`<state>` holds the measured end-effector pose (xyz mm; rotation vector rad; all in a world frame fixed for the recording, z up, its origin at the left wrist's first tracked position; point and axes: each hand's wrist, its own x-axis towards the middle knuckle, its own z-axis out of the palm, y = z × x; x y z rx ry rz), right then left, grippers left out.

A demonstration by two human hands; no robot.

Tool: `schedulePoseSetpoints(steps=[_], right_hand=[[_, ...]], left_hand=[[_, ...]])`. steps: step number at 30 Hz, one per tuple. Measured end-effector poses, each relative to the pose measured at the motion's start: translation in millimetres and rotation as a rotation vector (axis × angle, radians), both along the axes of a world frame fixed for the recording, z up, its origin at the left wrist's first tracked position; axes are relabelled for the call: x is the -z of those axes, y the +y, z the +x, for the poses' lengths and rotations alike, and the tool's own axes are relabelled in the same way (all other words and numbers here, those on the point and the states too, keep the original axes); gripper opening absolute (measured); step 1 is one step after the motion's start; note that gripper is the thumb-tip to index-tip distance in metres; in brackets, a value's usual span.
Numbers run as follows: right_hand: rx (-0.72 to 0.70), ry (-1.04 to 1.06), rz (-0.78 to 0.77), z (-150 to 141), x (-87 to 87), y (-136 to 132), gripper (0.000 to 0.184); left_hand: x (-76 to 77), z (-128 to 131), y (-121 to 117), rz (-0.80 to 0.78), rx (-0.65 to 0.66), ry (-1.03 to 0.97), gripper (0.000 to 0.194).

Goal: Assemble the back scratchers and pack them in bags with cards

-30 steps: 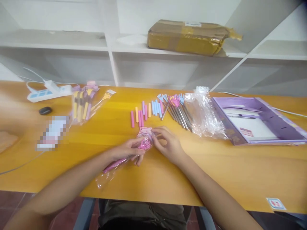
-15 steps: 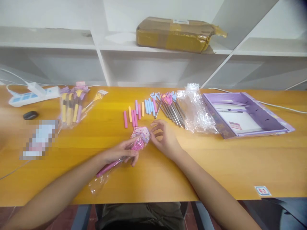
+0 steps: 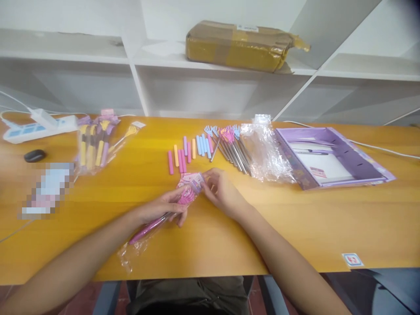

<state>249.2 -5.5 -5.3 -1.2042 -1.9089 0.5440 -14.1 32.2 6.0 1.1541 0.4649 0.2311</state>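
Note:
My left hand is closed round a pink back scratcher in a clear plastic bag. The scratcher's claw head points away from me, to the upper right, and its handle points toward the table's front edge. Over the claw lies a pink and purple printed card. At the card's right end, my right hand has thumb and fingers closed on the edge of the bag. Beyond my hands lie several pink, yellow and blue handle sleeves and a pile of metal-rod scratchers with pink and blue claws.
Clear plastic bags lie beside a purple open box on the right. Packed yellow scratchers, a power strip, a black mouse and a blurred-out phone-like item are on the left. A taped carton sits on the shelf.
My right fingers have closed in on the card end of the bag. The card has turned slightly, and my left hand keeps its hold. The whole view has shifted a little.

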Motion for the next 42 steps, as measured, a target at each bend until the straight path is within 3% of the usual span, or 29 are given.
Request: schedulePoseSetpoints(steps=[4,8,13,21,26,31,37,42], right_hand=[[0.057,-0.025,0.003,1.6,-1.2,1.2,0.026],[0.126,-0.115,0.161,-0.8,-9.8,0.6,0.010],[0.091,-0.231,0.305,4.0,-20.6,-3.4,0.025],[0.120,-0.191,0.202,5.7,-24.7,-1.6,0.018],[-0.010,0.022,0.015,10.1,-21.6,6.1,0.012],[0.033,0.191,-0.102,8.9,-14.9,9.3,0.014],[0.095,0.206,0.046,5.7,-10.6,8.8,0.005],[0.082,0.139,0.036,6.0,-18.2,6.1,0.008]], left_hand=[[-3.7,1.6,-0.7,0.012,0.007,0.018,0.079],[-2.8,1.9,-0.7,-0.007,0.019,0.023,0.083],[-2.4,0.4,0.1,-0.017,0.012,0.011,0.084],[-0.9,1.2,0.1,0.008,0.004,0.001,0.081],[-2.0,1.5,0.2,0.010,0.036,0.001,0.085],[-0.7,0.8,0.4,-0.002,0.036,0.010,0.083],[1.9,0.8,0.5,-0.004,0.035,-0.005,0.081],[1.6,1.2,-0.4,-0.016,0.028,-0.007,0.078]])
